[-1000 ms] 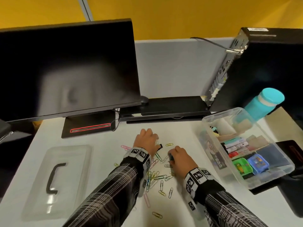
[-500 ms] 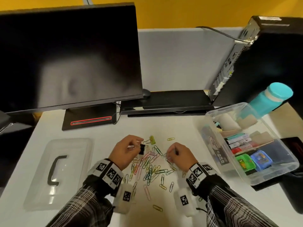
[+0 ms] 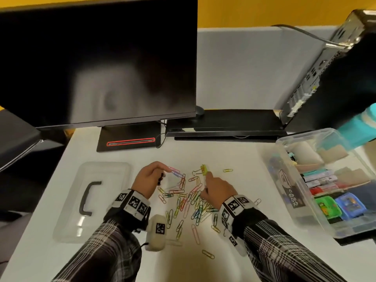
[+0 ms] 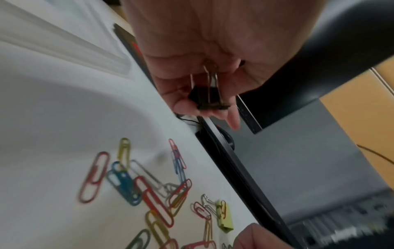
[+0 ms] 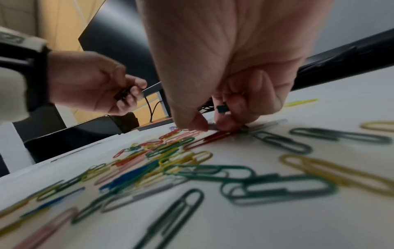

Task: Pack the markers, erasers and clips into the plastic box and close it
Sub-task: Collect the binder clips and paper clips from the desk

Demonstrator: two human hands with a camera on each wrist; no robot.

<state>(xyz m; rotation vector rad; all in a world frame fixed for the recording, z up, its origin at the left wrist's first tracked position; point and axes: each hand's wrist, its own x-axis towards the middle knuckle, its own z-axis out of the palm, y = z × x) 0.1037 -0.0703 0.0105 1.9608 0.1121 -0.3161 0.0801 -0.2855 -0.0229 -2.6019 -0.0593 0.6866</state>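
Note:
Several coloured paper clips (image 3: 189, 200) lie scattered on the white desk between my hands. My left hand (image 3: 154, 178) hovers just above their left edge, a black binder clip (image 4: 210, 97) held in its curled fingers. My right hand (image 3: 211, 186) is down on the heap with a small green clip (image 5: 221, 108) tucked in its curled fingers, and thumb and finger pinch at something grey on the desk. A yellow binder clip (image 3: 205, 169) lies just beyond its index finger. The open plastic box (image 3: 284, 180) at the right holds markers (image 3: 319, 178) and green and blue erasers (image 3: 327, 206).
The box's clear lid (image 3: 109, 180), with a black handle, lies flat at the left. A monitor (image 3: 97, 62) on its base (image 3: 130, 139) and a flat black device (image 3: 223, 123) close off the back. A computer tower (image 3: 335, 78) and a teal bottle (image 3: 362, 127) stand behind the box.
Both hands drew back from the far side of the heap. My left hand moved left and lifted with the black binder clip. My right hand then reached towards the yellow binder clip.

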